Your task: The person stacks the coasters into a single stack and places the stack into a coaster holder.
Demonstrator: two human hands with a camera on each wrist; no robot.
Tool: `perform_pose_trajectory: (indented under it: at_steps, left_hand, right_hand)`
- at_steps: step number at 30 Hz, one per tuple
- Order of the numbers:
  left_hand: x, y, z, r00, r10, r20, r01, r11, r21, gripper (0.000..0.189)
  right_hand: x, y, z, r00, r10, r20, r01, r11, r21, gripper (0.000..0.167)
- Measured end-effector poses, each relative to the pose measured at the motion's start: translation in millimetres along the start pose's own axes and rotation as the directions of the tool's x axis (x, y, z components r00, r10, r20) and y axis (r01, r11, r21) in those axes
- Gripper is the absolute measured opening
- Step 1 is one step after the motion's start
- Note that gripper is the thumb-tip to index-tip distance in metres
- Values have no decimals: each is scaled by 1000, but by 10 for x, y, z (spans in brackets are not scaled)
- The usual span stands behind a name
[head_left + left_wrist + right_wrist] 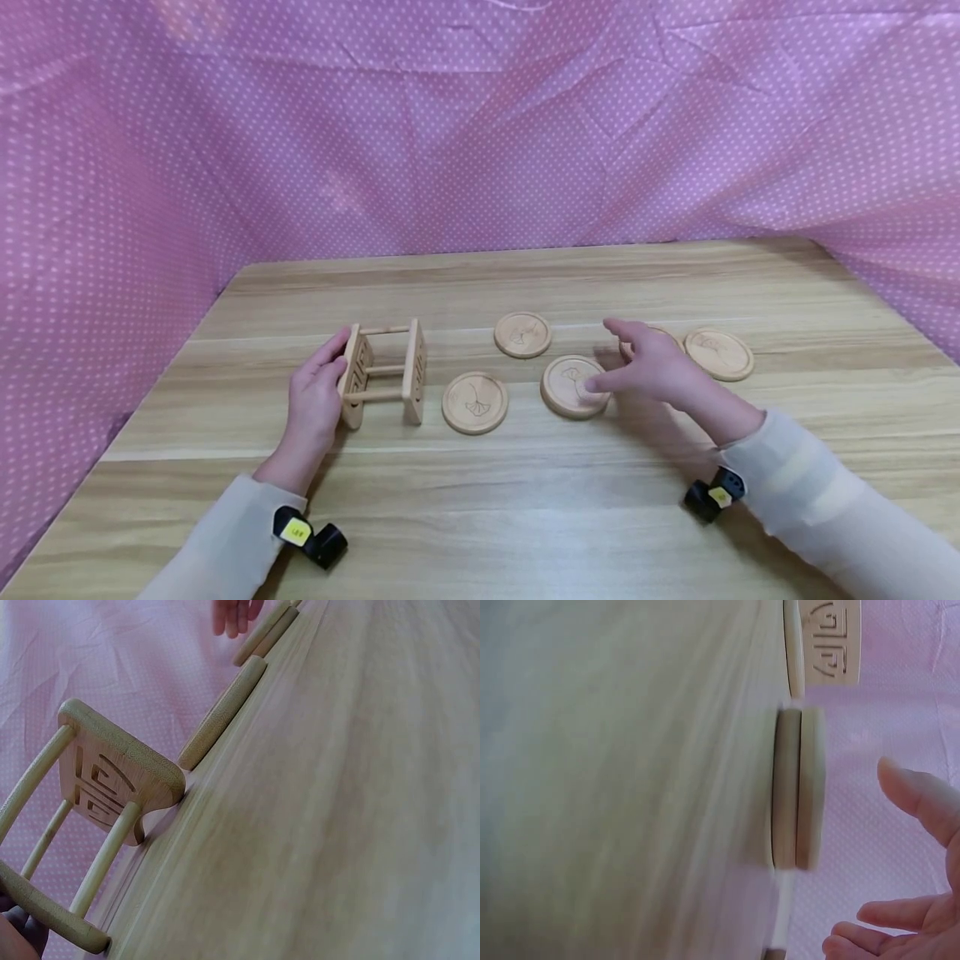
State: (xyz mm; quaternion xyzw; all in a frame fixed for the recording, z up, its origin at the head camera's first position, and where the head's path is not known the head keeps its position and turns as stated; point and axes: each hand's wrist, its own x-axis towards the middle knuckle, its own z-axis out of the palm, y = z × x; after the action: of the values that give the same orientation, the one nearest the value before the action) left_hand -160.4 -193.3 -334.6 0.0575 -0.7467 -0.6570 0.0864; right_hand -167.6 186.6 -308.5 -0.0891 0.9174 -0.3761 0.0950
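Note:
In the head view, a small wooden coaster rack (382, 369) stands on the table, two carved end panels joined by dowels. My left hand (315, 396) holds its left panel from the outer side; some fingers are hidden behind it. My right hand (652, 367) hovers with thumb and fingers spread, its thumb over the edge of a stack of two round wooden coasters (567, 383) with a leaf design. In the right wrist view, a gap separates that stack (799, 787) from the hand (922, 862). The right hand partly covers another coaster (660, 333).
One coaster (475, 403) lies just right of the rack, another (522, 335) farther back. At the far right rests one more coaster (718, 354). Pink dotted cloth (480, 150) hangs around the back and sides of the wooden table (480, 508).

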Motion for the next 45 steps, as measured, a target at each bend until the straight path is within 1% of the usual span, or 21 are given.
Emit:
perform_pose_trajectory:
  at_steps: [5, 9, 12, 15, 19, 22, 26, 34, 39, 45]
  left_hand:
    - [-3, 14, -2, 1000, -6, 0, 6, 1000, 6, 44]
    - [-10, 21, -2, 1000, -8, -1, 8, 1000, 7, 44]
    - [-15, 24, -1, 1000, -7, -4, 7, 1000, 13, 44]
    - [-14, 25, 2, 1000, -5, -5, 5, 1000, 14, 44]
    - [-6, 24, 4, 1000, -2, -1, 2, 1000, 11, 44]
    - [-7, 28, 0, 1000, -1, 3, 1, 1000, 14, 44]
    - [-9, 28, 0, 1000, -1, 0, 1, 1000, 19, 44]
    - [-17, 11, 3, 1000, -17, -16, 17, 1000, 23, 44]
    - [-19, 3, 7, 1000, -14, -21, 14, 1000, 21, 44]
    - [-19, 17, 6, 1000, -17, -13, 17, 1000, 13, 44]
  right_hand:
    - [2, 91, -107, 1000, 22, 2, -23, 999, 43, 100]
    - [-2, 183, -221, 999, 32, -16, -31, 996, 79, 97]
    - [-30, 242, -319, 998, 56, -28, -53, 994, 99, 97]
    - [-63, 315, -408, 994, 98, -43, -93, 991, 100, 97]
    - [-92, 428, -491, 987, 142, -70, -137, 988, 73, 98]
    - [-113, 510, -555, 984, 162, -76, -158, 986, 58, 100]
    - [-148, 608, -640, 981, 178, -76, -172, 982, 73, 101]
    - [-203, 751, -742, 975, 213, -60, -208, 975, 76, 101]
    - [-208, 849, -771, 968, 247, -36, -243, 966, 82, 103]
    - [-204, 958, -781, 962, 270, -33, -265, 959, 99, 103]
